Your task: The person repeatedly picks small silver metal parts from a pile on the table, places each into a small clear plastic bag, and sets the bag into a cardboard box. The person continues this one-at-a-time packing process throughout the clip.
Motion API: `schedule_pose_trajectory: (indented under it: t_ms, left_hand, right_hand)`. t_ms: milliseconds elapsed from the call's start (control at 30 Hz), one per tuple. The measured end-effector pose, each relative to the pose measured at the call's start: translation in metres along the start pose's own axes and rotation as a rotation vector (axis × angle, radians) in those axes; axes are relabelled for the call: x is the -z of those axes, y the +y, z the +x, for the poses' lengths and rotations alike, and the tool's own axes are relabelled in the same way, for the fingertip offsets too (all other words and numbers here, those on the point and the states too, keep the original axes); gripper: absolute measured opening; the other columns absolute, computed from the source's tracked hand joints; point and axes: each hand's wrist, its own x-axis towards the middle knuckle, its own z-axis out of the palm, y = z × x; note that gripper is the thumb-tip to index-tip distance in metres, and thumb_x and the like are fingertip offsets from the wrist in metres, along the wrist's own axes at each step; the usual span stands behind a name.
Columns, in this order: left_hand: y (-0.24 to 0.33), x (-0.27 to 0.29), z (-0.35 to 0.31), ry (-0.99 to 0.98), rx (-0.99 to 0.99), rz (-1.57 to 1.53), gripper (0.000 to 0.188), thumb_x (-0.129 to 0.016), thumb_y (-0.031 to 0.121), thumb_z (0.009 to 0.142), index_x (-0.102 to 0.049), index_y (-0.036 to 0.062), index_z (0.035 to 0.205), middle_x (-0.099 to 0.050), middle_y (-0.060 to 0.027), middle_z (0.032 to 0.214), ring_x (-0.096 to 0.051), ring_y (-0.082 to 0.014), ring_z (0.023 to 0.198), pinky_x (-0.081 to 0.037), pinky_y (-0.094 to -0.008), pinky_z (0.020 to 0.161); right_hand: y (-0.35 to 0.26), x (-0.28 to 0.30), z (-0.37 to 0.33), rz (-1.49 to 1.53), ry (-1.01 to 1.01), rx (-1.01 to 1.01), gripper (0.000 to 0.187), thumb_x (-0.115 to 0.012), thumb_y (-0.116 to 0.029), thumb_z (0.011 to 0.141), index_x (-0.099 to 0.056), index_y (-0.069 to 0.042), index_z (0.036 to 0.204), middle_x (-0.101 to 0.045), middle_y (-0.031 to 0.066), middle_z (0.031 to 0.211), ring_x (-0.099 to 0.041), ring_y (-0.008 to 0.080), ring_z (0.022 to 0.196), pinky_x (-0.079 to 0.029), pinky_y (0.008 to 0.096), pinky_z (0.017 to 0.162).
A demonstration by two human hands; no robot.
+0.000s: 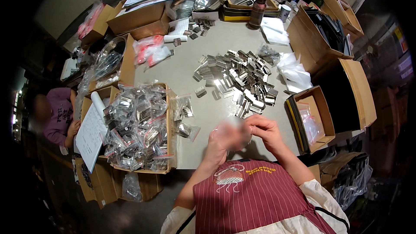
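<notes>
My hands are close together at the near edge of the grey table (197,145). My left hand (218,145) is raised on the left; a blur covers its fingers, so their grip does not show. Beside it, my right hand (266,132) is closed, thumb and fingertips pinched together at the blurred spot. Whatever lies between the hands cannot be made out. Just beyond them spreads a heap of small shiny bent metal pieces (249,76). To the left of my hands, small clear bags of metal parts (184,106) lie on the table.
At left, a cardboard box (172,147) is heaped with bagged metal parts, a written sheet (92,134) leaning beside it. An open small box (323,135) holds clear bags at right. Farther back stand a dark bottle (257,12) and more cartons. Another person (58,115) is at far left.
</notes>
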Motion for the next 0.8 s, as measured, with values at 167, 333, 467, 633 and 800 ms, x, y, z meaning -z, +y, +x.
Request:
schedule_pose_trajectory:
  t_ms: [167,333,467,633,800]
  left_hand:
    - [-0.004,0.002,0.004,0.106,-0.024,0.018,0.011,-0.064,-0.003,0.087,-0.060,0.0045,0.094,-0.063,-0.0028,0.086,-0.060,-0.0101,0.078,-0.046,-0.0227,0.067]
    - [-0.001,0.003,0.005,0.135,-0.081,0.135,0.011,-0.065,-0.003,0.087,-0.059,0.0059,0.090,-0.060,0.0004,0.083,-0.057,-0.0071,0.073,-0.043,-0.0215,0.064]
    - [0.000,0.004,0.006,0.162,-0.069,0.179,0.012,-0.064,-0.003,0.086,-0.058,0.0065,0.088,-0.058,0.0015,0.081,-0.056,-0.0064,0.073,-0.042,-0.0212,0.064]
    - [-0.005,0.017,0.008,0.107,-0.013,0.200,0.014,-0.073,0.004,0.087,-0.059,0.0038,0.086,-0.067,-0.0089,0.092,-0.063,-0.0110,0.071,-0.053,-0.0258,0.063]
    - [-0.001,0.014,0.006,0.070,0.037,0.202,0.028,-0.076,0.006,0.089,-0.050,0.0055,0.079,-0.070,-0.0162,0.094,-0.063,-0.0122,0.064,-0.057,-0.0270,0.056]
  right_hand:
    - [0.013,-0.011,-0.001,0.002,0.041,-0.040,0.017,-0.064,-0.006,0.096,-0.071,0.003,0.108,-0.068,0.0091,0.108,-0.061,0.0168,0.104,-0.048,0.0310,0.093]
    - [0.032,-0.007,-0.005,-0.179,0.091,-0.226,0.021,-0.063,-0.012,0.099,-0.066,0.001,0.115,-0.067,0.0032,0.098,-0.062,0.0115,0.090,-0.050,0.0269,0.082]
    - [0.021,0.004,-0.011,-0.035,0.014,-0.279,0.017,-0.065,-0.009,0.097,-0.065,0.000,0.111,-0.066,0.0002,0.093,-0.062,0.0085,0.082,-0.051,0.0242,0.073]
    - [0.001,0.005,-0.007,-0.082,-0.077,-0.318,0.016,-0.066,-0.004,0.091,-0.064,0.001,0.106,-0.066,0.0019,0.091,-0.064,0.0094,0.082,-0.052,0.0248,0.074]
    - [-0.002,0.004,-0.006,-0.140,-0.098,-0.351,0.017,-0.065,-0.002,0.086,-0.064,0.002,0.103,-0.067,0.0035,0.089,-0.065,0.0104,0.082,-0.053,0.0255,0.075]
